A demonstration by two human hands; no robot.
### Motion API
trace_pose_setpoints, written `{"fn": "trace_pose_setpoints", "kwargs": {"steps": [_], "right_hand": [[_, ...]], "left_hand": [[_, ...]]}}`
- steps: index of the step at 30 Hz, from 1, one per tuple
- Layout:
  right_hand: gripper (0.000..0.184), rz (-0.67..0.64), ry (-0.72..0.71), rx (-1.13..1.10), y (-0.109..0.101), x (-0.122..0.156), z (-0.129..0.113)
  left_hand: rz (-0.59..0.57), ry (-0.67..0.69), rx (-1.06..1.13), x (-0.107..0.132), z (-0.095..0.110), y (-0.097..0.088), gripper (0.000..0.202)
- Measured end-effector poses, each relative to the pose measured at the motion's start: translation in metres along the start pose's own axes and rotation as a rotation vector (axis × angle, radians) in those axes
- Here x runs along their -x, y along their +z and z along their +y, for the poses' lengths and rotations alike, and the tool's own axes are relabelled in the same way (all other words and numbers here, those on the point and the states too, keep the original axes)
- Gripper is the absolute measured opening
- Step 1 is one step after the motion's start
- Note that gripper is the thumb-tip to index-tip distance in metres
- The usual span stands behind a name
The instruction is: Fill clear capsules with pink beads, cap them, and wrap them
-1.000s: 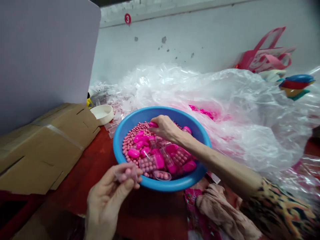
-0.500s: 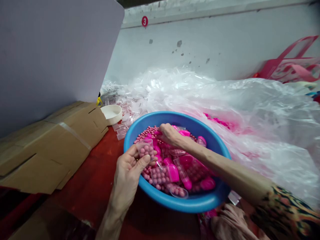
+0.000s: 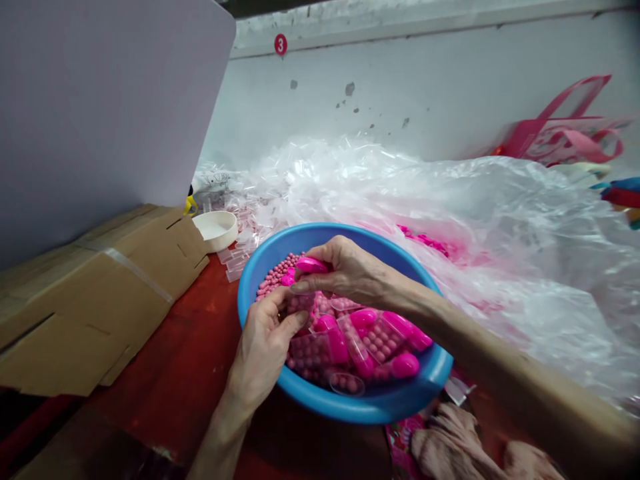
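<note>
Right hand (image 3: 350, 268) pinches a pink cap (image 3: 312, 265), left hand (image 3: 261, 343) a bead-filled container (image 3: 300, 304); plastic sheeting (image 3: 510, 207) crowds my basin (image 3: 350, 411) at two o'clock.

Bare hands (image 3: 260, 347), slim bare forearms (image 3: 440, 323)

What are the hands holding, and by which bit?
The left hand pinches a clear container by its sides; the right hand holds a pink cap, seemingly by its edge.
</note>
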State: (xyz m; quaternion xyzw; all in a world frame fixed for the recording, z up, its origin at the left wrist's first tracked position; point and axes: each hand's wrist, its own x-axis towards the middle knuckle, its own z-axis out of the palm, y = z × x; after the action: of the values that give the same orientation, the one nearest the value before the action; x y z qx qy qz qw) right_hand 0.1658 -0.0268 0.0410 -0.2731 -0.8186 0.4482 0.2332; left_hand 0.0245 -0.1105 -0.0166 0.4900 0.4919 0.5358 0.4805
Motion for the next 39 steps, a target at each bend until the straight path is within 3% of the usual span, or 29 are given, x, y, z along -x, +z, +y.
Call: {"fn": "trace_pose_setpoints", "kwargs": {"steps": [8,12,17,20,24,26,39], "right_hand": [[0.036,-0.019,0.031,-0.019,-0.003,-0.001,-0.013],[0.018,-0.010,-0.001,-0.131,-0.001,0.001,-0.019],[0.013,0.043,0.010,-0.221,0.002,0.005,-0.014],[0.015,0.137,0.015,-0.263,0.003,0.010,-0.011],[0.008,0.424,0.080,-0.384,0.002,0.018,-0.009],[0.011,0.497,0.119,-0.420,0.001,0.024,-0.007],[0.029,0.542,0.237,-0.516,0.016,0.056,0.013]], "left_hand": [[-0.047,-0.053,0.238,0.000,0.001,-0.003,0.013],[-0.042,-0.111,0.370,-0.002,0.004,-0.003,0.018],[-0.067,-0.125,0.380,-0.001,0.005,-0.002,0.015],[-0.032,-0.059,0.343,0.000,0.003,-0.001,0.016],[0.040,-0.026,0.376,0.001,0.003,-0.002,0.019],[0.048,-0.023,0.380,0.001,0.004,-0.002,0.018],[-0.015,-0.029,0.315,0.005,0.008,0.008,0.015]]}}
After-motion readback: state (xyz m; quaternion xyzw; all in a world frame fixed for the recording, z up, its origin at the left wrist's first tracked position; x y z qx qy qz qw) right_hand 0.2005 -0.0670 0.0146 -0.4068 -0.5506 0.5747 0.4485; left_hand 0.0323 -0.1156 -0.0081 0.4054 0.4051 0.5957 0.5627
